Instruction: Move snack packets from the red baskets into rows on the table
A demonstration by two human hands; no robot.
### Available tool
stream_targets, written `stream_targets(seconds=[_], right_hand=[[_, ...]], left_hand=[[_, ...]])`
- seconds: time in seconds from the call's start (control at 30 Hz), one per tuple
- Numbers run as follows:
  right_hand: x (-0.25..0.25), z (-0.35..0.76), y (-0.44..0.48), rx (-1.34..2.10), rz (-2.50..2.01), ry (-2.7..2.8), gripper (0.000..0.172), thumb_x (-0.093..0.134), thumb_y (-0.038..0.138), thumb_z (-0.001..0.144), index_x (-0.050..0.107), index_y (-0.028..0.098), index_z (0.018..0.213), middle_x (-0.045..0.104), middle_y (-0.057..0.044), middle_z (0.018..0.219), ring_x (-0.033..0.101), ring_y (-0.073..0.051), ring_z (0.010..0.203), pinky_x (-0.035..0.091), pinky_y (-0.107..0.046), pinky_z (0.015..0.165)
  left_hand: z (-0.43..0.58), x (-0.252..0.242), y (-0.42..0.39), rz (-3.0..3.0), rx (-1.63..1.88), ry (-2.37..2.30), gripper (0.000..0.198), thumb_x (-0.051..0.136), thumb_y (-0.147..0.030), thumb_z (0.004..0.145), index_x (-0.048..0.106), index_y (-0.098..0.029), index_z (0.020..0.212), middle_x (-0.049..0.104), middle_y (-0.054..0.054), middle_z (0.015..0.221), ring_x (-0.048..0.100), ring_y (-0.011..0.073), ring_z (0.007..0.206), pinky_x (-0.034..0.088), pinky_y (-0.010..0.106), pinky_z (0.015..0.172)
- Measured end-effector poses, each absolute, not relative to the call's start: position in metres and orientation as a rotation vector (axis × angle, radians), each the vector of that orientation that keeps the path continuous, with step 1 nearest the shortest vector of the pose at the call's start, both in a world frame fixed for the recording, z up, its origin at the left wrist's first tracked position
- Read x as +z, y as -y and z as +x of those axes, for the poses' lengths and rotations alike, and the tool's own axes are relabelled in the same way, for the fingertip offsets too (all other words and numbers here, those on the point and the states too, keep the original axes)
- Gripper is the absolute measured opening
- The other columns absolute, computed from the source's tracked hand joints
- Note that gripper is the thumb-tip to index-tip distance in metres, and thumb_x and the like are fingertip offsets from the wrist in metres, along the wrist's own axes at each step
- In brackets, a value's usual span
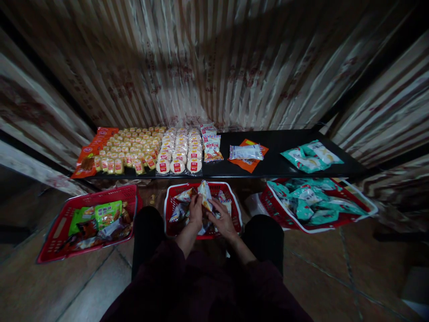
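Over the middle red basket [237, 210], both hands are at a small white-and-yellow snack packet [204, 193] that points upward. My left hand [195, 212] is closed on the packet's left lower side. My right hand [222, 220] grips its right lower edge with thumb and fingers, partly hidden by the dim light. More wrapped snack packets [179, 212] lie in the basket below and around my hands. On the black shelf [268, 170] just beyond, a similar red-and-white snack packet [212, 148] lies beside rows of round white wrapped cakes [179, 154].
Many small yellow wrapped cakes [134, 147] and an orange bag [87, 154] are at the shelf's left. A striped packet [247, 152] lies on an orange wrapper [248, 167]; teal bags [311, 156] are farther right. Filled red baskets [60, 223] flank my knees.
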State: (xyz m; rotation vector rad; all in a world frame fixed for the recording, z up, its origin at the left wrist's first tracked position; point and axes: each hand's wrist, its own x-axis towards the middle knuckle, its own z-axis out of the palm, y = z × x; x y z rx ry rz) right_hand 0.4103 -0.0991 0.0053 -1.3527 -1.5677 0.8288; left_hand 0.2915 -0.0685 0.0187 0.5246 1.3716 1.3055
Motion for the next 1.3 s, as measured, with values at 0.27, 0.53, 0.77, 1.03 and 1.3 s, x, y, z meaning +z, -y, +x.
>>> stream_targets(seconds=[0.27, 0.53, 0.77, 1.03, 1.3], right_hand=[[0.021, 0.395, 0.101, 0.576, -1.247, 1.869, 0.05, 0.061, 0.035, 0.077, 0.057, 0.024, 0.126, 0.051, -0.011, 0.137, 0.043, -0.027, 0.127, 0.036, -0.05, 0.106], [0.029, 0.392, 0.102, 0.659, -1.26, 1.839, 0.042, 0.052, 0.034, 0.084, 0.057, 0.023, 0.124, 0.055, -0.011, 0.132, 0.048, -0.026, 0.123, 0.037, -0.048, 0.105], [0.025, 0.395, 0.099, 0.609, -1.365, 1.756, 0.042, 0.049, 0.035, 0.087, 0.056, 0.019, 0.125, 0.057, -0.013, 0.129, 0.049, -0.026, 0.122, 0.037, -0.047, 0.105], [0.019, 0.398, 0.099, 0.672, -1.386, 1.678, 0.043, 0.053, 0.035, 0.084, 0.057, 0.023, 0.125, 0.054, -0.011, 0.133, 0.048, -0.025, 0.125, 0.038, -0.046, 0.106], [0.016, 0.399, 0.096, 0.777, -1.372, 1.544, 0.041, 0.056, 0.034, 0.082, 0.06, 0.024, 0.122, 0.057, -0.009, 0.129, 0.05, -0.024, 0.122, 0.039, -0.044, 0.105]], left_hand=[[0.289, 0.027, 0.071, 0.312, 1.324, -1.256, 0.038, 0.076, -0.035, 0.061, 0.062, -0.018, 0.092, 0.069, 0.005, 0.092, 0.063, 0.0164, 0.083, 0.047, 0.027, 0.076], [0.283, 0.028, 0.073, 0.294, 1.342, -1.227, 0.035, 0.078, -0.031, 0.056, 0.06, -0.018, 0.083, 0.068, 0.003, 0.089, 0.063, 0.0167, 0.082, 0.046, 0.03, 0.08], [0.276, 0.024, 0.072, 0.128, 1.234, -1.148, 0.032, 0.071, -0.034, 0.063, 0.065, -0.015, 0.089, 0.07, 0.006, 0.083, 0.066, 0.0207, 0.079, 0.051, 0.032, 0.075], [0.266, 0.039, 0.076, 0.015, 1.059, -1.044, 0.03, 0.059, -0.029, 0.073, 0.066, -0.013, 0.097, 0.071, 0.007, 0.081, 0.068, 0.0228, 0.077, 0.053, 0.034, 0.073], [0.265, 0.039, 0.076, 0.014, 1.013, -1.015, 0.031, 0.06, -0.03, 0.071, 0.066, -0.013, 0.096, 0.071, 0.007, 0.079, 0.069, 0.0245, 0.078, 0.054, 0.035, 0.074]])
